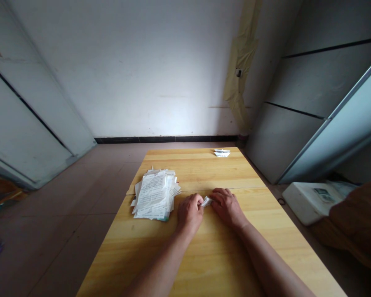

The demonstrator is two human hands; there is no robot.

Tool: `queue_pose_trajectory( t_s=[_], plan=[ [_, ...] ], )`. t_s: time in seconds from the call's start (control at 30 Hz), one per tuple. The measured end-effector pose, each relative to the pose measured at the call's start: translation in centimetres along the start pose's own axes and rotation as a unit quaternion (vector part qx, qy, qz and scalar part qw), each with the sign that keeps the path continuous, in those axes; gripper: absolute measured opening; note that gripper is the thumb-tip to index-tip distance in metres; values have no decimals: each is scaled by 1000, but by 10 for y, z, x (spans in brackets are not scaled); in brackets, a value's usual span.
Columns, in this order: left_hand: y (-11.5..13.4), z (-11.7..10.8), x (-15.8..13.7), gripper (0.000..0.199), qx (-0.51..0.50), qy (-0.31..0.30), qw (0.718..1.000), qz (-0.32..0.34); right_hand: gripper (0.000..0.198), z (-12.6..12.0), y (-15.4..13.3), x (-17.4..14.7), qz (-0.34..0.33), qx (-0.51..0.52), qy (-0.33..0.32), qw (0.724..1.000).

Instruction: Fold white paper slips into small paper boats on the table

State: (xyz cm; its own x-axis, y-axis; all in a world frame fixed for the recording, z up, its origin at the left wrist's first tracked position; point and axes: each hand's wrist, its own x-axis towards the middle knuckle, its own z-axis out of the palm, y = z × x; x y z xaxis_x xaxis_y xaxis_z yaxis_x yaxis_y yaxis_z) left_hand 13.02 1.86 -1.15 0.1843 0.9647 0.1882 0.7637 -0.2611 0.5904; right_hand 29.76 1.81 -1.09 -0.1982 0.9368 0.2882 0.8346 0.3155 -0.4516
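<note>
A small folded piece of printed paper (207, 201) lies between my two hands over the middle of the wooden table (222, 255). My left hand (191, 209) pinches its left end, fingers curled around it. On the other end, the fingers of my right hand (226, 205) are bent and closed over the paper's edge, hiding part of it. Left of my left hand sits a loose stack of printed paper sheets (153, 196). Near the table's far right edge stands a small folded paper boat (222, 153).
Behind the table rises a white wall (160, 74) with a taped strip (243, 62) and a socket. A grey cabinet (297, 99) stands to the right, above a white box (309, 201) on the floor. A white door (24, 107) is on the left.
</note>
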Motion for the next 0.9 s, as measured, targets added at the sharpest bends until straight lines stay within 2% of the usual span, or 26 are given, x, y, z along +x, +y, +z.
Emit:
queue_pose_trajectory(
  t_s=[0.17,0.27,0.37,0.43,0.57,0.67,0.8,0.9],
  plan=[
    [-6,4,2,17,-113,12,994,-1,8,-5,7,1,-5,80,-9,997],
    [-11,6,5,20,-188,13,982,-8,11,-7,11,-1,40,164,-17,985],
    [-14,8,6,29,-219,5,976,-1,16,-8,13,-2,83,221,-25,971],
    [-15,9,7,34,-205,-3,979,10,16,-9,11,-2,79,227,-22,970],
    [-15,7,9,9,-125,-19,991,40,19,-13,6,-3,45,211,-27,976],
    [-14,3,10,22,-100,-30,994,43,21,-16,4,-3,34,207,-35,977],
    [-15,-3,9,27,-96,-48,993,47,21,-16,5,-4,39,248,-37,967],
    [-14,-4,7,28,-97,-60,992,51,20,-15,1,-5,9,282,-37,959]
  ],
)
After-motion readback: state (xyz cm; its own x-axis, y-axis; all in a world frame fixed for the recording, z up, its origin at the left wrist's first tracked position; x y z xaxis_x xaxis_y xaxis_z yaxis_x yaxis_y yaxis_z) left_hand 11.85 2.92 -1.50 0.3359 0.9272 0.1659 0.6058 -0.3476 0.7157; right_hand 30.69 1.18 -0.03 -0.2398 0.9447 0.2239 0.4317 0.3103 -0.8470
